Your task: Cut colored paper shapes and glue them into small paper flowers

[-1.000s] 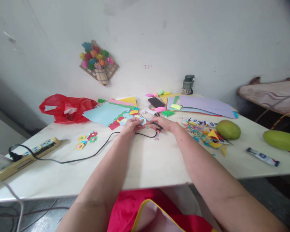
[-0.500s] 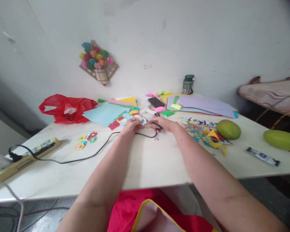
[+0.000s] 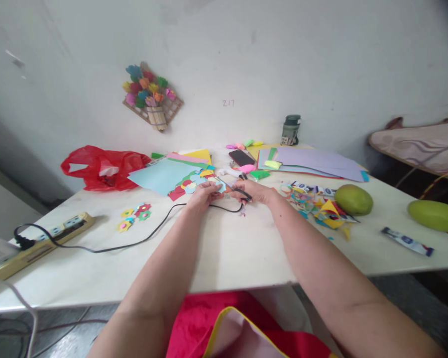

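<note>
My left hand (image 3: 204, 195) pinches a small light-blue piece of paper (image 3: 221, 187) above the middle of the table. In my right hand (image 3: 254, 191) is a pair of scissors (image 3: 242, 193) with black handles, its blades pointing left toward that paper. Whether the blades touch the paper is too small to tell. Just beyond my left hand lie cut paper shapes (image 3: 188, 185) in red, yellow and green. A white glue gun (image 3: 229, 172), partly hidden, rests behind the scissors. Finished-looking paper flowers (image 3: 142, 213) lie to the left.
A black cord (image 3: 127, 245) runs across the table from a power strip (image 3: 41, 243). Paper scraps (image 3: 324, 211), a green mango (image 3: 353, 200) and a glue tube (image 3: 406, 241) lie right. Paper sheets (image 3: 317, 161), a phone (image 3: 241, 158) and a red bag (image 3: 123, 166) stand farther back.
Almost nothing differs. Both hands stay in the same place, with the scissors and the light-blue paper still held.
</note>
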### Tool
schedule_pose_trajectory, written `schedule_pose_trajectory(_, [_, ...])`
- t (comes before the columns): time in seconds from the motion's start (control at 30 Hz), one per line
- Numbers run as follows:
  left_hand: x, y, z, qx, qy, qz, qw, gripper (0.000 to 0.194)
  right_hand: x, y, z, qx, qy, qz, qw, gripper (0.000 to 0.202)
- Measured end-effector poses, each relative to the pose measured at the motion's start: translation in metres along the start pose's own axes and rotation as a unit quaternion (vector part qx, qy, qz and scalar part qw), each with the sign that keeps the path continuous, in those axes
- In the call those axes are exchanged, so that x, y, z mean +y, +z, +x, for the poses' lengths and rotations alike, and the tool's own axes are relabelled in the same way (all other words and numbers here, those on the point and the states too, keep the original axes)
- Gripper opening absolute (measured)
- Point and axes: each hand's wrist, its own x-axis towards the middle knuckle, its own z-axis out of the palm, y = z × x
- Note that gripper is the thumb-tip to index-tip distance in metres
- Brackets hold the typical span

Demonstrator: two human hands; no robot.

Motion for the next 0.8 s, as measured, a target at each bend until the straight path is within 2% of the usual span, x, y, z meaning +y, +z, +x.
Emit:
schedule_pose_trajectory(0.2, [0.0004, 0.0006, -0.001, 0.0, -0.001, -0.003, 1.0, 0.029, 0.0087, -0.0026, 0.0037, -0.006, -0.016, -0.01, 1.0, 0.017])
schedule_pose_trajectory(0.5, [0.0019, 0.0022, -0.002, 0.004, -0.006, 0.001, 1.0, 0.028, 0.0045, 0.0007, 0.0024, 0.001, 0.001, 0.012, 1.0, 0.011])
schedule_pose_trajectory(0.8, [0.0004, -0.0005, -0.0009, -0.015, -0.002, 0.004, 1.0, 0.027, 0.0109, -0.002, 0.0062, -0.005, -0.011, -0.022, 1.0, 0.018])
